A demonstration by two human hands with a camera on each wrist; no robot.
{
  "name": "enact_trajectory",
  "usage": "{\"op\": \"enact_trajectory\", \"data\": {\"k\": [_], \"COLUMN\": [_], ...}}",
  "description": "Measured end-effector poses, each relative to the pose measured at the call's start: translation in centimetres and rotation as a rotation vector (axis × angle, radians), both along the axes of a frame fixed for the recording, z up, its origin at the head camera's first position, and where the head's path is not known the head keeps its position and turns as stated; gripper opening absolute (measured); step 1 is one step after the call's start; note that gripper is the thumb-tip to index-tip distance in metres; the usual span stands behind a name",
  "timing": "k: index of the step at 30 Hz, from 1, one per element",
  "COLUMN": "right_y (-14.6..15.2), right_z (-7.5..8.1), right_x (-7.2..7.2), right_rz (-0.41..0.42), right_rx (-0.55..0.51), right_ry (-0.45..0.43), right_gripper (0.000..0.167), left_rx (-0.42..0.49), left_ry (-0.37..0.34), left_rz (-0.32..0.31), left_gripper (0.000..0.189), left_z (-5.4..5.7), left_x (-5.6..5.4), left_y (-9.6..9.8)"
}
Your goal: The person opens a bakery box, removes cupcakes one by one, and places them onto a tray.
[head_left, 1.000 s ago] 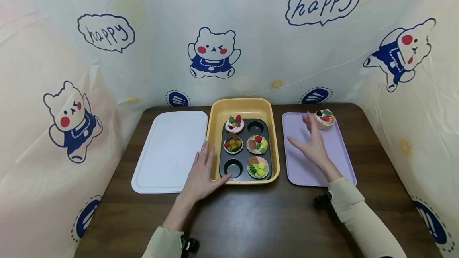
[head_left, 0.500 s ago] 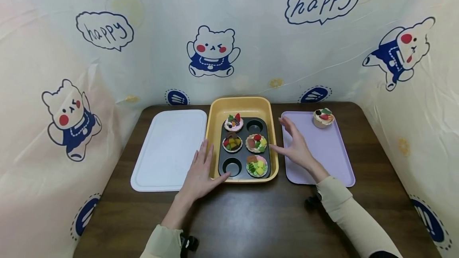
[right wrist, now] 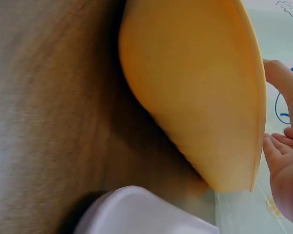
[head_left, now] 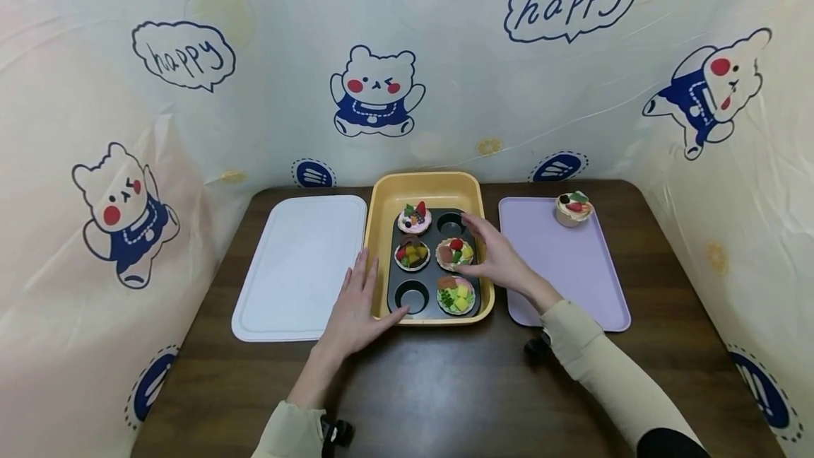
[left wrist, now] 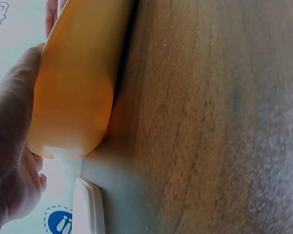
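Note:
My left hand [head_left: 356,309] rests on the front left corner of the yellow tray [head_left: 425,189], fingers straight along its left rim and thumb over the front edge. Over the tray's right rim reaches my right hand [head_left: 502,256], thumb and fingers spread around the fruit tart [head_left: 453,254] in the middle right cup; whether it touches the tart cannot be told. The dark muffin pan [head_left: 427,288] inside the tray also holds a pink berry tart [head_left: 415,218], a chocolate fruit tart [head_left: 412,254] and a green-and-yellow tart [head_left: 456,295]. Its back right and front left cups hold nothing.
A white tray [head_left: 299,267] lies left of the yellow one. On the right is a purple tray [head_left: 572,267] with a cream-topped tart [head_left: 573,209] at its back right corner. A printed curtain surrounds the wooden table [head_left: 439,387].
My right hand has moved left, from beside the tart on the purple tray to above the right side of the muffin pan. My left hand has stayed at the yellow tray's corner.

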State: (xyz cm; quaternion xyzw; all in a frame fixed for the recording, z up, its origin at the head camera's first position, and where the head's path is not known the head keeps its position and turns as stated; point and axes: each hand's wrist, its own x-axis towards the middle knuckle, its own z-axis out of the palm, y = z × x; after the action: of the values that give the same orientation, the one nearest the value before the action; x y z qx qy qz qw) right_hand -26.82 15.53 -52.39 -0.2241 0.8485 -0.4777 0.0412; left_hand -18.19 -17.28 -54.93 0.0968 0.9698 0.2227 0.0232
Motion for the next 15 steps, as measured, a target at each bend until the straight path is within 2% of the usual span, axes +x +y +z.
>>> {"op": "enact_trajectory", "data": {"k": [5,10,15], "right_y": [-0.6,-1.1,-1.4], "right_z": [0.1,0.4,0.5], "right_x": [-1.0,-1.9,-2.7], "right_rz": [0.058,0.101,0.121], "right_rx": [0.133,0.254,0.356], "right_ry": [-0.023,0.009,-0.009], "right_gripper": [0.112,0.104,0.101], "left_rx": [-0.001,0.002,0.007], "left_ry": [0.002,0.004,0.000], "left_rz": [0.005,0.007,0.005], "left_gripper": [0.123,0.122,0.123], "left_z": [-0.1,-0.1,-0.1], "left_x": [0.1,0.1,0.0], "left_y": [-0.1,-0.1,-0.1]}}
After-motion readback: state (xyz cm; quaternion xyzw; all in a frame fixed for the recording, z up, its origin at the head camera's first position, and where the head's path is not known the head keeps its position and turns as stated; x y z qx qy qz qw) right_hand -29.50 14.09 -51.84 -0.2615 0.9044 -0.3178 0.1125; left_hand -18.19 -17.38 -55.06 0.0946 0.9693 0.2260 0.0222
